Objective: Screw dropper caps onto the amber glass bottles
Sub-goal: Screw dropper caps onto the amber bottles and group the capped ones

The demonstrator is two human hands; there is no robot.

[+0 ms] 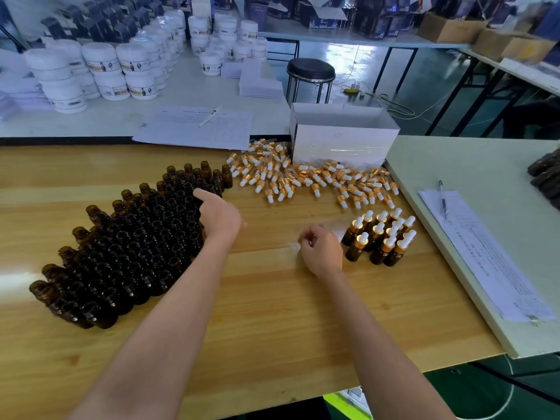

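Fingers (306, 238) of your right hand (322, 253) pinch a dropper cap (294, 245); your left hand (219, 216), forefinger out, reaches the open amber bottles (130, 247), grip unclear. A small cluster of capped bottles (381, 237) stands right; most remain, loose caps (303, 177) piled behind.

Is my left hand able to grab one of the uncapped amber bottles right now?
Probably yes. The left hand looks empty and sits right at the edge of the uncapped amber bottles, forefinger over the outer row, nothing in between.
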